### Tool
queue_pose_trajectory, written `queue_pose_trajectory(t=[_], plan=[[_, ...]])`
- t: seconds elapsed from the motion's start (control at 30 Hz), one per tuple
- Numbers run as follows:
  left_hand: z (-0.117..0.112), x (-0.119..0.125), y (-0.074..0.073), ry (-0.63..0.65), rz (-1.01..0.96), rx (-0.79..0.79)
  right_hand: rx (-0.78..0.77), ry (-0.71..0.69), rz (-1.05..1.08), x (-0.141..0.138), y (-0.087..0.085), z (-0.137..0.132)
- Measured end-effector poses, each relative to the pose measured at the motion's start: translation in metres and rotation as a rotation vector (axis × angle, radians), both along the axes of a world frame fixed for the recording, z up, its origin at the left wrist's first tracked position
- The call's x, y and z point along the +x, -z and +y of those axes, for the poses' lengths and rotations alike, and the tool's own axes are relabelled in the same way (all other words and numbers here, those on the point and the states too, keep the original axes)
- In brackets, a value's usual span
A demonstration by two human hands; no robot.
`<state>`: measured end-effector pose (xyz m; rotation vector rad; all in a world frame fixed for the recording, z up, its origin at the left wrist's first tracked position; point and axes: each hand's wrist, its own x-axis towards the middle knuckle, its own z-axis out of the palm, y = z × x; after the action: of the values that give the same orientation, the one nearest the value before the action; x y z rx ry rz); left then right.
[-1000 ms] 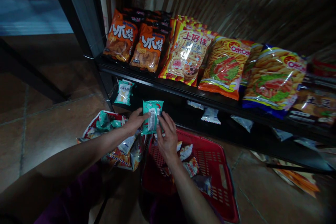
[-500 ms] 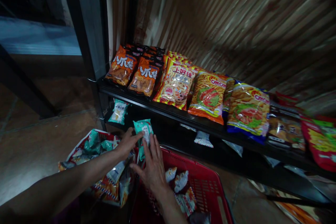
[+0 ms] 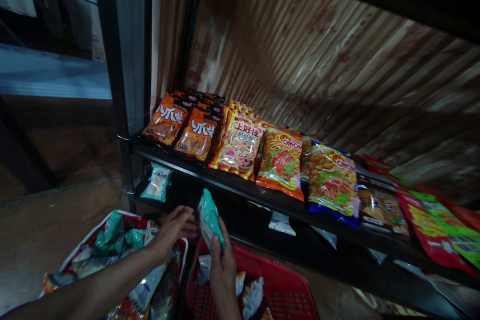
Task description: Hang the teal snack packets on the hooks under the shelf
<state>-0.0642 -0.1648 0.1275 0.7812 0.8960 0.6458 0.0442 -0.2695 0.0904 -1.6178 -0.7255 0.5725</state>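
Presumably light, crushable: 1 teal packet (image 3: 208, 214), best pinched low, as my right hand (image 3: 222, 271) does; left hand (image 3: 173, 234) loosely curled.

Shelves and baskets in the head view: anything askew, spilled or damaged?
Nothing looks spilled or torn. The packets in the white-rimmed basket lie jumbled at mixed angles, which looks untidy against the row of bags on the upper shelf. The far-right bags are too blurred to judge.

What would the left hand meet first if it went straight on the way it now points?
The left hand would probably meet the teal packet held in the right hand, though depth is unclear from this single view.
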Motion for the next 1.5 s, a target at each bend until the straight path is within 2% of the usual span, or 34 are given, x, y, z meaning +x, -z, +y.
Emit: queue_pose_trajectory(t=[0.1, 0.2, 0.3, 0.37, 0.5, 0.6, 0.87, 0.97, 1.1, 1.3, 1.5], plan=[[0.005, -0.001, 0.007, -0.101, 0.102, 0.086, 0.068, 0.102, 0.503, -0.001, -0.011, 0.005], [0.008, -0.003, 0.015, -0.192, 0.140, 0.108, 0.126, 0.206, 0.797, -0.003, -0.021, 0.010], [0.009, -0.004, 0.015, -0.198, 0.113, -0.027, 0.188, 0.183, 0.924, -0.004, -0.026, 0.012], [0.008, -0.004, 0.011, -0.140, 0.093, -0.108, 0.213, 0.132, 0.975, -0.004, -0.025, 0.012], [0.007, -0.001, 0.006, -0.002, 0.050, -0.127, 0.187, 0.073, 1.050, -0.008, -0.022, 0.012], [0.006, 0.001, 0.006, -0.010, 0.037, -0.128, 0.182, 0.061, 1.098, -0.012, -0.021, 0.014], [0.013, 0.000, 0.013, -0.129, 0.062, -0.113, 0.062, 0.093, 1.133, -0.020, -0.013, 0.012], [0.018, -0.004, 0.015, -0.131, 0.071, -0.031, 0.001, 0.123, 1.044, -0.021, -0.007, 0.010], [0.020, -0.009, 0.011, -0.124, 0.120, 0.025, -0.033, 0.110, 0.858, -0.025, -0.004, 0.012], [0.021, -0.010, 0.011, -0.061, 0.142, 0.143, -0.062, 0.047, 0.852, -0.031, 0.006, 0.017], [0.034, 0.005, 0.008, 0.157, 0.425, 0.354, -0.095, -0.014, 0.672, -0.005, 0.020, 0.047]])
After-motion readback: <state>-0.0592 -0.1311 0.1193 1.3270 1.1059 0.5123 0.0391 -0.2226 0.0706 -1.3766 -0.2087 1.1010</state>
